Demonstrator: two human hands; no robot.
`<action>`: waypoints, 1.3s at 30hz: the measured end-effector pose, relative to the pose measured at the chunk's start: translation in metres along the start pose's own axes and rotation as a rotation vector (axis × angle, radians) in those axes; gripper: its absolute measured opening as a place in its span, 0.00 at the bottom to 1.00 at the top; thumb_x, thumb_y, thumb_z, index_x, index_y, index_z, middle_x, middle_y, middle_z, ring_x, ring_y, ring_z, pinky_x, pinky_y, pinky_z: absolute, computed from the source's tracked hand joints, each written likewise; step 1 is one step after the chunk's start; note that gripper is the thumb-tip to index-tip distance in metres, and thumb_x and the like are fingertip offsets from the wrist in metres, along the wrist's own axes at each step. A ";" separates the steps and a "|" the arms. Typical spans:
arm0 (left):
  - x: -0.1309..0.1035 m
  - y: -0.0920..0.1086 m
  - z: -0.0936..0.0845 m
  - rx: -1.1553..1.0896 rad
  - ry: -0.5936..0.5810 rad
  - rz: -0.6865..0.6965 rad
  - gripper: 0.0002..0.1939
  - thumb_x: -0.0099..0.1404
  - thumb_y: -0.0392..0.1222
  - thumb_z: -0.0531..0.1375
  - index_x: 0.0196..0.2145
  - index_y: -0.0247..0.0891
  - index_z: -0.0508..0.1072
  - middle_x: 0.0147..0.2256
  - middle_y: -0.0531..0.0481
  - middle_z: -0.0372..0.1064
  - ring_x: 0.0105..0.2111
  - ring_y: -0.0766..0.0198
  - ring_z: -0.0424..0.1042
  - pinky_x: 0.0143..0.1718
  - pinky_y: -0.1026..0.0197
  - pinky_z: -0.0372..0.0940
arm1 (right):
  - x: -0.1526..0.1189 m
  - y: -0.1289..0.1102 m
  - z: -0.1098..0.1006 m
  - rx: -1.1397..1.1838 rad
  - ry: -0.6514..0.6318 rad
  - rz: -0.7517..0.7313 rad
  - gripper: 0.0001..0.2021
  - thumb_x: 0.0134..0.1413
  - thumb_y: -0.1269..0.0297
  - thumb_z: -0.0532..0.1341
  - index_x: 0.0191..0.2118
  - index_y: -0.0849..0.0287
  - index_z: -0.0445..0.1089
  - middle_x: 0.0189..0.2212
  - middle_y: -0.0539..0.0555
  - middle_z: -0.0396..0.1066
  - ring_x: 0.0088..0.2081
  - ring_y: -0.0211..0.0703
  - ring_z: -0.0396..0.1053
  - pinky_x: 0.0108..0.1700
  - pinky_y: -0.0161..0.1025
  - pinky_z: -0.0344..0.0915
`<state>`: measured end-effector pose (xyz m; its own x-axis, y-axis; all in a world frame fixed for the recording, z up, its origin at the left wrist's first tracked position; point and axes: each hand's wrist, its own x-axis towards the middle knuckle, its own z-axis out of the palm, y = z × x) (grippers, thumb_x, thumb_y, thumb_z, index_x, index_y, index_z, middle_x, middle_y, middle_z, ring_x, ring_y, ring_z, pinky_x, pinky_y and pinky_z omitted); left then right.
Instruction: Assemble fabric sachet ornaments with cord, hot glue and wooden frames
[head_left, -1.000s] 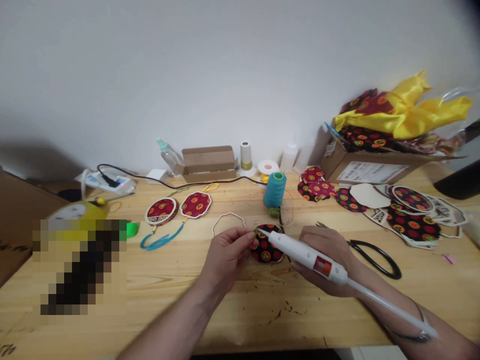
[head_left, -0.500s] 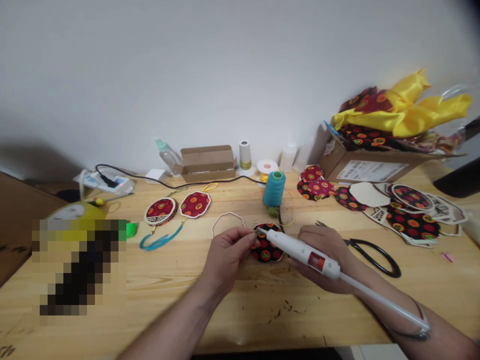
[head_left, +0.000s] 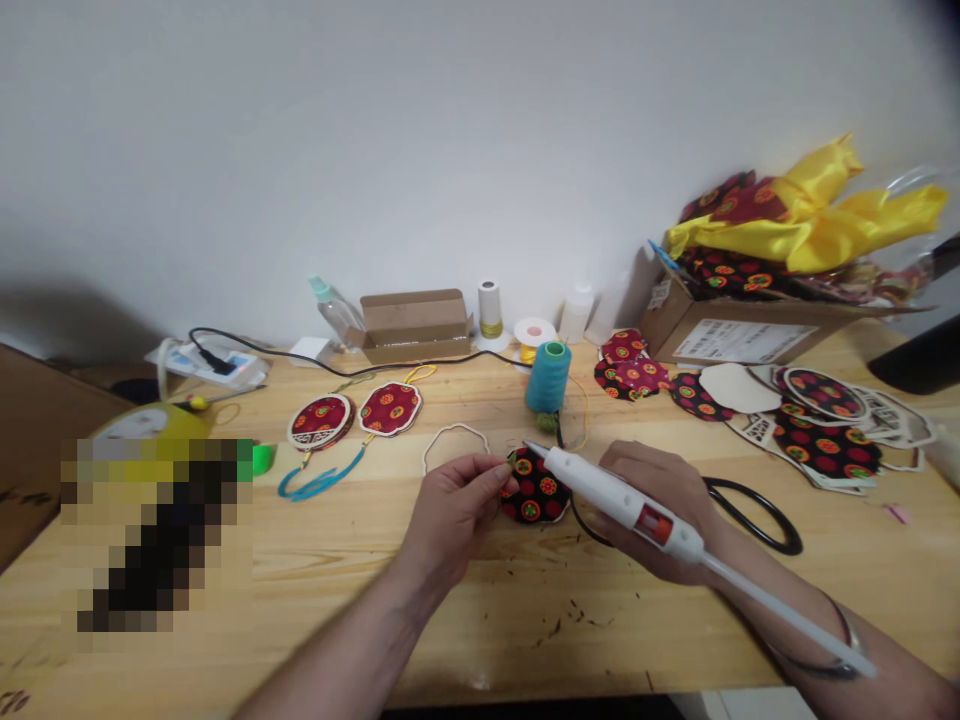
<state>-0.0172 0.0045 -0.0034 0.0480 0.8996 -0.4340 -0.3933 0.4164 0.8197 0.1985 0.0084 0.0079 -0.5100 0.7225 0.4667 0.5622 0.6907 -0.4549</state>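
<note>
My left hand (head_left: 457,505) has thumb and fingertips pinched on the left edge of the black patterned fabric piece (head_left: 534,487), which lies flat on the wooden table (head_left: 300,560). My right hand (head_left: 660,500) is wrapped tight around a white glue gun (head_left: 622,497); the gun's nozzle hangs just above the top edge of the fabric piece, and whether it touches I cannot tell. The gun's long white glue stick (head_left: 780,612) trails back along my right forearm.

Everything else I place from that fabric piece. Just to its left lies an empty scalloped frame (head_left: 454,446). Behind it, close by, stands a teal thread spool (head_left: 548,376) with yellow cord (head_left: 579,420) curling beside it. Further left and back are two finished red ornaments (head_left: 356,414) with blue tassels (head_left: 319,482). Right of it, partly under my right hand, are black-handled scissors (head_left: 757,514). Further right and back lie a spread of cut fabric and frame pieces (head_left: 817,420), and beyond those a cardboard box (head_left: 739,325) heaped with yellow cloth (head_left: 814,225). Against the wall behind it stand a small open carton (head_left: 415,325), a white spool (head_left: 490,308) and a spray bottle (head_left: 331,308), with a black cable (head_left: 315,362) running leftward to a power strip (head_left: 217,364).
</note>
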 end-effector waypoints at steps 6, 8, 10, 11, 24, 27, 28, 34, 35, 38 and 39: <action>0.000 -0.001 0.000 0.010 -0.012 -0.001 0.11 0.47 0.42 0.69 0.26 0.31 0.76 0.17 0.53 0.67 0.13 0.79 0.52 0.15 0.72 0.41 | 0.001 -0.002 0.003 -0.067 -0.108 -0.059 0.09 0.50 0.60 0.58 0.25 0.59 0.63 0.21 0.51 0.66 0.24 0.37 0.63 0.26 0.34 0.57; 0.001 -0.002 0.000 0.006 -0.011 0.003 0.11 0.47 0.42 0.69 0.26 0.31 0.77 0.17 0.52 0.68 0.14 0.79 0.53 0.15 0.72 0.42 | 0.001 -0.002 0.004 -0.077 -0.128 -0.054 0.09 0.51 0.60 0.58 0.25 0.58 0.64 0.21 0.51 0.67 0.24 0.37 0.63 0.26 0.34 0.57; 0.001 -0.002 0.000 0.005 -0.016 0.009 0.11 0.47 0.41 0.69 0.26 0.31 0.77 0.19 0.51 0.69 0.14 0.79 0.53 0.15 0.72 0.43 | 0.001 -0.002 0.005 -0.079 -0.149 -0.049 0.09 0.51 0.60 0.57 0.25 0.58 0.64 0.21 0.52 0.67 0.24 0.37 0.64 0.26 0.34 0.58; 0.001 -0.003 0.000 0.006 -0.016 0.010 0.11 0.47 0.41 0.69 0.26 0.32 0.77 0.19 0.51 0.70 0.14 0.79 0.54 0.15 0.72 0.43 | 0.001 -0.002 0.005 -0.082 -0.158 -0.045 0.10 0.52 0.59 0.56 0.24 0.58 0.64 0.21 0.52 0.67 0.24 0.37 0.63 0.26 0.34 0.58; -0.002 -0.001 0.000 0.010 -0.009 0.013 0.11 0.46 0.41 0.70 0.26 0.32 0.76 0.19 0.50 0.70 0.13 0.80 0.51 0.15 0.71 0.41 | 0.004 0.004 -0.002 -0.178 -0.035 -0.007 0.12 0.52 0.58 0.57 0.24 0.58 0.63 0.20 0.52 0.64 0.22 0.37 0.62 0.25 0.34 0.57; -0.001 0.000 0.000 0.023 -0.012 0.022 0.11 0.46 0.41 0.69 0.26 0.32 0.76 0.19 0.50 0.70 0.13 0.79 0.51 0.15 0.71 0.41 | 0.006 0.009 -0.007 -0.227 0.170 -0.014 0.09 0.54 0.60 0.58 0.26 0.57 0.62 0.22 0.53 0.66 0.23 0.39 0.64 0.26 0.36 0.60; -0.001 0.000 0.000 0.028 -0.013 0.026 0.11 0.46 0.41 0.69 0.25 0.32 0.76 0.19 0.50 0.70 0.13 0.79 0.51 0.15 0.71 0.42 | 0.006 0.011 -0.011 -0.270 0.251 -0.011 0.07 0.54 0.61 0.58 0.28 0.57 0.62 0.23 0.53 0.67 0.25 0.41 0.65 0.27 0.37 0.61; 0.001 0.001 -0.001 0.020 0.005 0.045 0.12 0.45 0.41 0.70 0.26 0.31 0.76 0.20 0.49 0.70 0.14 0.79 0.53 0.16 0.71 0.43 | 0.004 0.030 -0.055 -0.705 0.394 0.136 0.06 0.57 0.63 0.56 0.38 0.60 0.63 0.35 0.62 0.68 0.38 0.51 0.67 0.36 0.43 0.64; 0.001 0.001 -0.001 0.013 0.007 0.048 0.12 0.45 0.41 0.70 0.26 0.31 0.76 0.20 0.49 0.70 0.14 0.79 0.53 0.16 0.71 0.43 | 0.004 0.034 -0.064 -0.760 0.323 0.129 0.06 0.59 0.65 0.53 0.39 0.60 0.63 0.37 0.63 0.67 0.39 0.51 0.66 0.36 0.43 0.63; 0.001 0.002 -0.002 0.001 0.004 0.060 0.11 0.45 0.40 0.70 0.26 0.31 0.76 0.19 0.50 0.70 0.14 0.79 0.52 0.16 0.71 0.43 | 0.007 0.048 -0.086 -0.884 -0.015 -0.007 0.11 0.61 0.70 0.46 0.38 0.62 0.65 0.36 0.63 0.67 0.38 0.51 0.64 0.36 0.43 0.61; 0.000 0.002 -0.002 -0.002 0.003 0.064 0.11 0.45 0.40 0.70 0.26 0.31 0.76 0.19 0.50 0.70 0.14 0.79 0.52 0.16 0.72 0.43 | 0.008 0.054 -0.091 -0.909 -0.135 -0.051 0.12 0.61 0.71 0.46 0.38 0.62 0.65 0.35 0.61 0.67 0.36 0.50 0.63 0.36 0.43 0.60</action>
<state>-0.0203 0.0055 -0.0026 0.0201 0.9239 -0.3821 -0.3969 0.3582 0.8451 0.2835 0.0488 0.0559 -0.5875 0.7290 0.3512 0.8034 0.4731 0.3616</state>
